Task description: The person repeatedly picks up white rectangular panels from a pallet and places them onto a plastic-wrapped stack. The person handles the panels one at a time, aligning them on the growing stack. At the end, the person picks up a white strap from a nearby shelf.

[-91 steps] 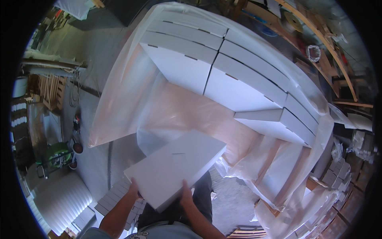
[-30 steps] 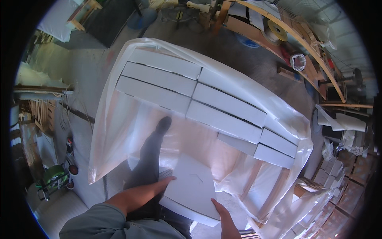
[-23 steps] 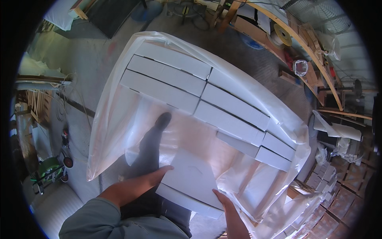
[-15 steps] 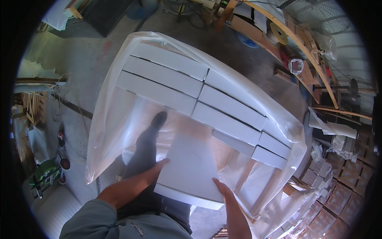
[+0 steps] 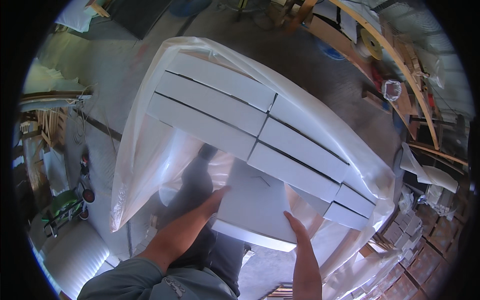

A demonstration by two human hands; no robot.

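Note:
A flat white cardboard box (image 5: 255,205) is held level in front of me between both hands. My left hand (image 5: 219,196) grips its left side, and my right hand (image 5: 294,223) is closed on the right edge, thumb on top. The far end of the box comes up to a row of similar white boxes (image 5: 200,117); whether it touches them I cannot tell. Those boxes sit packed in rows inside a large container lined with clear plastic sheeting (image 5: 135,165). My leg stands inside the lining, its foot partly hidden by the row.
At the left are a green wheeled machine (image 5: 65,205) and a roll of white ribbed wrap (image 5: 75,260). A curved wooden beam (image 5: 395,52) and a yellow-flanged spool (image 5: 371,44) are at the far right. Stacked cartons (image 5: 427,252) stand near right.
Both hands have moved the box forward and slightly right, closer to the packed row. My view has shifted a little, and my shoe is now less visible.

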